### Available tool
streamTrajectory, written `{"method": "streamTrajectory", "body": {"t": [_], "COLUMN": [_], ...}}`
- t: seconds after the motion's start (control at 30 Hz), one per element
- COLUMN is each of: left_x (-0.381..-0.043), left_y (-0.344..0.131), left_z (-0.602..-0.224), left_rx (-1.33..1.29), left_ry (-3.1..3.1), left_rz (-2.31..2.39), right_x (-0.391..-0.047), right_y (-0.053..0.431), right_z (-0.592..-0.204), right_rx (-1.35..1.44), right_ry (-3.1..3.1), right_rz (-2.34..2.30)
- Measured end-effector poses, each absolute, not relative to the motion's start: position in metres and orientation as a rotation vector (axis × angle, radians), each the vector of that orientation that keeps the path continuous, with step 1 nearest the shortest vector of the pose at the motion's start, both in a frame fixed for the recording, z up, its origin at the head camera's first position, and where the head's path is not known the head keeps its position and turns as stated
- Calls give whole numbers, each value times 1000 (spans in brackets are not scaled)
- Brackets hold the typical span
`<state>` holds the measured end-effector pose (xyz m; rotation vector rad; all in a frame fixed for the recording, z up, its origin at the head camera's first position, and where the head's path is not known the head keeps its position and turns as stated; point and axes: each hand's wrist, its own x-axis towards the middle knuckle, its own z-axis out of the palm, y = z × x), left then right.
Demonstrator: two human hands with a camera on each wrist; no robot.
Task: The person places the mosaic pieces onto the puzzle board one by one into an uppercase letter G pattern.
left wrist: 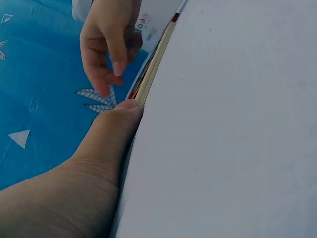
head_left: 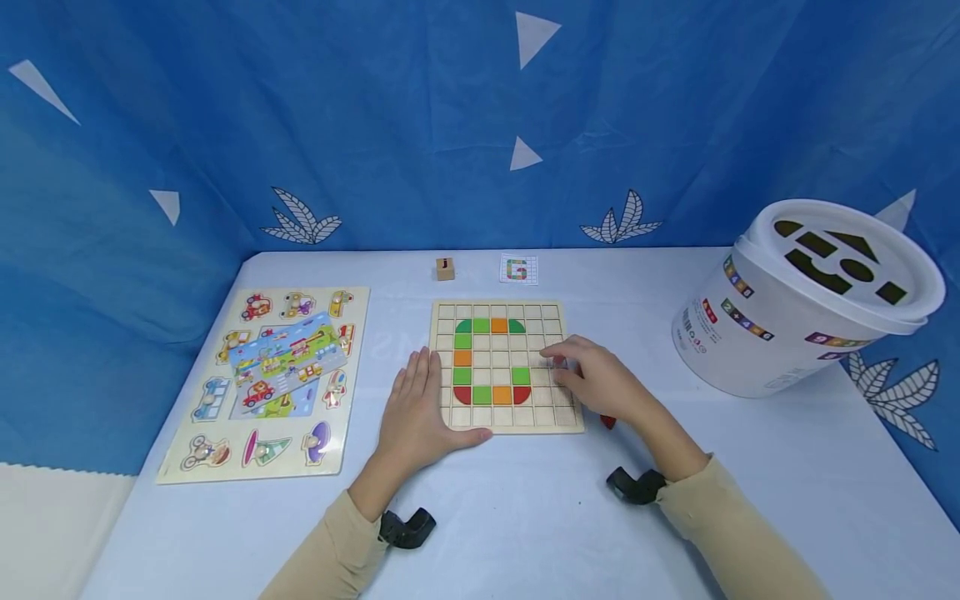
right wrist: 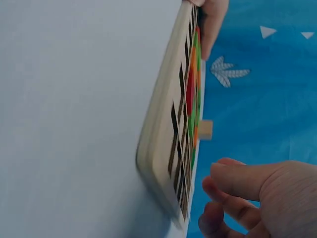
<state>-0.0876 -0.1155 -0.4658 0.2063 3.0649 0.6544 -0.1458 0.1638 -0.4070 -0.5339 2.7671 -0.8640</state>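
A square wooden grid board (head_left: 551, 412) lies on the table, with green, orange and red tiles (head_left: 482, 395) set in a G-like outline. My left hand (head_left: 416, 417) rests against the board's left side, fingers straight, and its thumb touches the front edge. Over the board's right columns hovers my right hand (head_left: 600, 379), its fingers loosely bent and thumb apart from them. Nothing shows between those fingertips in the right wrist view. A small red piece (head_left: 608, 422) lies just right of the board, partly hidden under the right hand.
Behind the board are a small wooden block (head_left: 445, 268) and a card (head_left: 519, 269) printed with a coloured G. A knobbed picture puzzle (head_left: 176, 458) with picture cards (head_left: 288, 362) on it lies at left. A white lidded bucket (head_left: 750, 333) stands at right.
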Motion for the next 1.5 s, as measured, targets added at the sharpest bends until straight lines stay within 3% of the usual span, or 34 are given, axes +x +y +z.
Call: {"method": "streamTrajectory", "body": {"t": [0.57,1.5], "left_x": [-86,-88], "left_y": [-115,-116], "left_z": [-463,-467], "left_rx": [222,221], "left_ry": [3064,3069], "left_rz": [696,685], "right_x": [-127,-125], "right_y": [249,256], "right_z": [-404,-415], "right_rx": [-482,-395], "right_ry": [2723,2783], "right_rz": [-741,-751]}}
